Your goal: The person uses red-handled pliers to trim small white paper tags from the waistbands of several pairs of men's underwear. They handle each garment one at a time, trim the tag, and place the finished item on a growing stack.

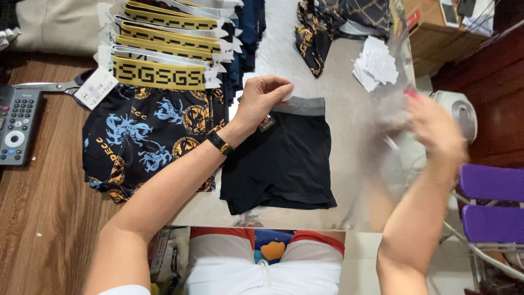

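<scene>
Fingers (275,87) of the left hand (262,101) pinch a white tag (287,96) above the black boxer briefs' (284,164) grey waistband.

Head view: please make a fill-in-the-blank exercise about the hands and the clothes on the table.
1. The left hand pinches a small white tag at the grey waistband of the plain ____ shorts.
2. The blurred right hand holds a clear plastic ____.
3. The stacked patterned shorts have ____ waistbands.
4. A pair of ____ lies beside the remote.

Missing words: black; bag; yellow; scissors
</scene>
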Demonstrator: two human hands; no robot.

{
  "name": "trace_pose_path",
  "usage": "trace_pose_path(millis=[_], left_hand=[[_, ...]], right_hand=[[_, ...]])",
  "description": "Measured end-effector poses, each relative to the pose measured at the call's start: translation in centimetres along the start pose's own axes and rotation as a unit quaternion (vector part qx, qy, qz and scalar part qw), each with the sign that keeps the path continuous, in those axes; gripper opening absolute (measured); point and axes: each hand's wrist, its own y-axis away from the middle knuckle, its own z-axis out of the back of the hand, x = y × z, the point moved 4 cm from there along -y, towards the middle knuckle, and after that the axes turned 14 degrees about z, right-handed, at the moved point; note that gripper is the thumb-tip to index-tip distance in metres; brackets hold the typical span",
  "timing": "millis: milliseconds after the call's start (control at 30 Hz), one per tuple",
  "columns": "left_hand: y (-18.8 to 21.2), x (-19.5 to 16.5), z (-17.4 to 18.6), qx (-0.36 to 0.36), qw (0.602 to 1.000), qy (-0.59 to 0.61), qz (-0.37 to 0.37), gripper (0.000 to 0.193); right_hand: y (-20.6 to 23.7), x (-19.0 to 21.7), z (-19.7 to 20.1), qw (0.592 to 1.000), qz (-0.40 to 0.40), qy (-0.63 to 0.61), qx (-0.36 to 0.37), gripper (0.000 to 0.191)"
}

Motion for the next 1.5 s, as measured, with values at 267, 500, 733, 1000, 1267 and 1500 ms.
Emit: trace_pose_path(millis=[267, 500, 733, 1000, 1267, 1500], left_hand=[[0.3, -0.7, 0.0, 0.008, 0.999, 0.047, 0.002, 0.020], [0.3, -1.4, -0.6, 0.024, 0.987, 0.154, 0.033, 0.017], [0.9, 0.0, -2.2, 0.027, 0.971, 0.227, 0.064, 0.017], [1.3, 0.3, -2.7, 0.009, 0.973, 0.221, 0.066, 0.016], [1.4, 0.1, -2.4, -0.010, 0.984, 0.172, 0.053, 0.016], [1.6, 0.0, -2.6, -0.001, 0.981, 0.187, 0.051, 0.016]], right_hand=[[-1.5, 3.1, -5.3, 0.888, 0.130, -0.401, -0.185, 0.025], [0.0, 11.6, -18.0, 0.836, 0.142, -0.525, 0.072, 0.030], [0.8, 12.1, -18.3, 0.868, 0.195, -0.444, 0.111, 0.033], [0.9, 12.2, -18.1, 0.869, 0.213, -0.433, 0.108, 0.033], [0.9, 12.4, -18.0, 0.878, 0.208, -0.415, 0.112, 0.036], [0.9, 12.3, -17.9, 0.874, 0.204, -0.425, 0.117, 0.035]])
